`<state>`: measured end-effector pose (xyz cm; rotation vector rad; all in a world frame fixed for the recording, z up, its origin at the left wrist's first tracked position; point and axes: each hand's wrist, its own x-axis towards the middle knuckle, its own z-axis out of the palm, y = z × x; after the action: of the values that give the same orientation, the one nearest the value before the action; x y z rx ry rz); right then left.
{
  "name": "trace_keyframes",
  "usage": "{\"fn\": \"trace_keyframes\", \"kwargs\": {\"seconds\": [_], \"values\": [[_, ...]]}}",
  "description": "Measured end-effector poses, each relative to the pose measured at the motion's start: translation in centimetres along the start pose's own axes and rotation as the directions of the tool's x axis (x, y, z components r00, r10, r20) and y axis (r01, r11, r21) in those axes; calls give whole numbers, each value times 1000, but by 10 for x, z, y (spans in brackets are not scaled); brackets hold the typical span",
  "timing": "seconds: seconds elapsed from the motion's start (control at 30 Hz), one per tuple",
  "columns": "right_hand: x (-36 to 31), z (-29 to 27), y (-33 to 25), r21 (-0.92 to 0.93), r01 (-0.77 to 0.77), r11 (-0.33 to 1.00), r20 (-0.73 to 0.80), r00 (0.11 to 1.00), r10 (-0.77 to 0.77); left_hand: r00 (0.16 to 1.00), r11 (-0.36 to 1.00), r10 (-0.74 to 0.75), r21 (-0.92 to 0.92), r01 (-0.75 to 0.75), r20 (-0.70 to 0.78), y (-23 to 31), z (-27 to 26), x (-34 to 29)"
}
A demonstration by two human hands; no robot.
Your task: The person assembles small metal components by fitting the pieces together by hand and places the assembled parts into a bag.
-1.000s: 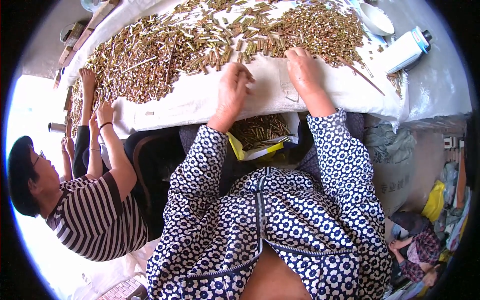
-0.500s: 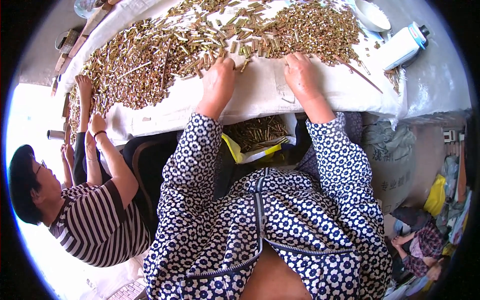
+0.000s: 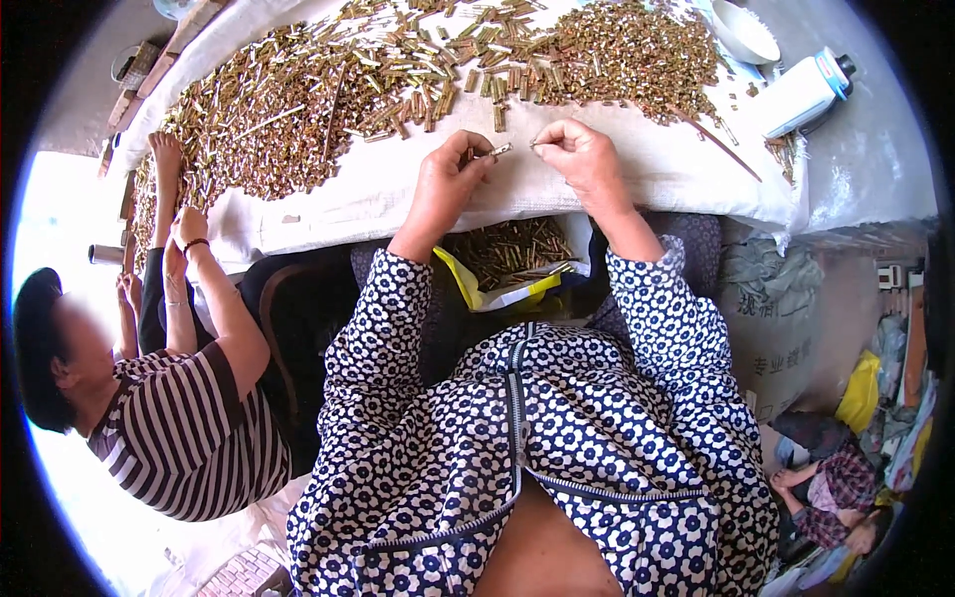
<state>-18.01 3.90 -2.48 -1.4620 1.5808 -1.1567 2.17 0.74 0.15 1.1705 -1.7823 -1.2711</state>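
Note:
My left hand [image 3: 444, 181] pinches a short, narrow brass-coloured metal piece [image 3: 500, 150] between thumb and fingers, its end pointing right. Facing it across a small gap, my right hand [image 3: 585, 164] is closed in a pinch, with a tiny bit at the fingertips too small to name. Both hands are above the near part of the white cloth [image 3: 676, 164]. Just beyond them lie loose longer brass pieces [image 3: 499, 88]. Farther right is a heap of small copper-coloured parts [image 3: 637, 55], and a wide heap of brass pieces [image 3: 269, 124] spreads to the left.
Below the table edge, an open bag with a yellow rim [image 3: 460, 286] holds many brass pieces. A white bottle [image 3: 804, 95], a white bowl [image 3: 744, 32] and a thin brown stick [image 3: 718, 146] are at right. A co-worker in a striped shirt [image 3: 194, 428] sits at left.
Both hands have drawn back from the pile toward me and come closer together. The brass piece now shows in my left hand.

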Motion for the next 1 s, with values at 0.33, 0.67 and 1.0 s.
{"fn": "trace_keyframes", "kwargs": {"seconds": [0.33, 0.67, 1.0], "values": [[-20, 12, -19, 589, -93, 803, 67, 996, 66, 996, 931, -61, -355, 79, 63, 4, 7, -16], [-26, 18, -12, 686, -104, 720, 65, 995, 82, 996, 822, -93, -563, 86, 17, 4, 17, -21], [-34, 19, -18, 670, 34, 741, -25, 999, -23, 997, 719, -75, -693, 50, -5, 6, 28, -20]]}}
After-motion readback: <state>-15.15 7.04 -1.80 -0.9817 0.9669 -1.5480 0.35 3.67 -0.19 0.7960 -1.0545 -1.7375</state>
